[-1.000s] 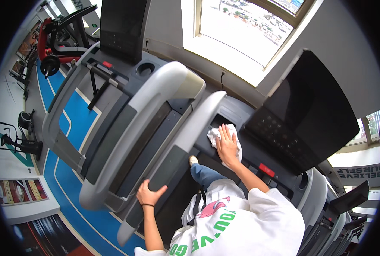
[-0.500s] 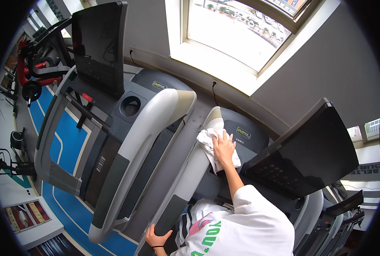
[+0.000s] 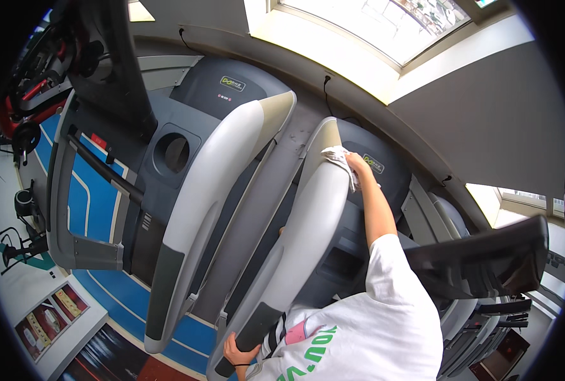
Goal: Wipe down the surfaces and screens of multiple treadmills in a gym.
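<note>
Outstretched, the right hand [image 3: 358,164] presses a white cloth [image 3: 338,155] on the handrail [image 3: 308,222].

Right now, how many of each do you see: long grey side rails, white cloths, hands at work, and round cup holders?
Long grey side rails: 2, the left rail and the right rail
White cloth: 1, under the right hand
Hands: 2, the left hand on the right rail's dark end
Round cup holder: 1
Total: 6

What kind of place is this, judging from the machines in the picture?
Most likely a gym. Treadmills stand side by side, with long grey side rails and a dark console screen; other exercise machines stand further left. The right hand presses a white cloth on one rail.
</note>
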`<state>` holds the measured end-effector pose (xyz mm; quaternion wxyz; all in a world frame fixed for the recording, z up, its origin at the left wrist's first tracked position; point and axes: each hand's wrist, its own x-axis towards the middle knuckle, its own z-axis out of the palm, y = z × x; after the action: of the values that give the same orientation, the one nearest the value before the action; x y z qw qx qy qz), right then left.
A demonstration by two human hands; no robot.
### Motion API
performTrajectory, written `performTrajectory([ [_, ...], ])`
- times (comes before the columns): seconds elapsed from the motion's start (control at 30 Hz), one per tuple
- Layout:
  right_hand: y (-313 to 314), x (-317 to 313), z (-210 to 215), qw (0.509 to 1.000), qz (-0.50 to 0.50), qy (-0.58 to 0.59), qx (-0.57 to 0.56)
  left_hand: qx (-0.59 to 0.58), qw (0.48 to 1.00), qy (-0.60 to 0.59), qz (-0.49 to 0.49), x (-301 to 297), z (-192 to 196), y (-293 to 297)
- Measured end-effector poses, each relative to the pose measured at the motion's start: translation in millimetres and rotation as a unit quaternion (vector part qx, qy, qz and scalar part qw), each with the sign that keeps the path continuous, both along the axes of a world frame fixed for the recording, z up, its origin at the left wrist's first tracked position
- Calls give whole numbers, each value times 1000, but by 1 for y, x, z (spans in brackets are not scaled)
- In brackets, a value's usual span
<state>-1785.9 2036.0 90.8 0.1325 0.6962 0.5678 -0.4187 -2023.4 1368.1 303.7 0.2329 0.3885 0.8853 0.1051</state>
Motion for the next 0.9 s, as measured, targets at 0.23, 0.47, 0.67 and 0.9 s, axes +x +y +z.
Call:
performTrajectory([
  [0.23,29,0,-54,999,9,16,-36,-55,998,2,11,2,0,-3],
  [0.47,40,-13,-48,995,94,-19,-24,-60,998,0,-3,-3,6,-1],
  [0.67,52,-27,-19,968,237,-79,-25,-39,999,-11,-32,-8,-3,-9],
  [0.9,28,-68,33,859,475,-185,40,2,1000,14,-5,-3,-4,-2],
])
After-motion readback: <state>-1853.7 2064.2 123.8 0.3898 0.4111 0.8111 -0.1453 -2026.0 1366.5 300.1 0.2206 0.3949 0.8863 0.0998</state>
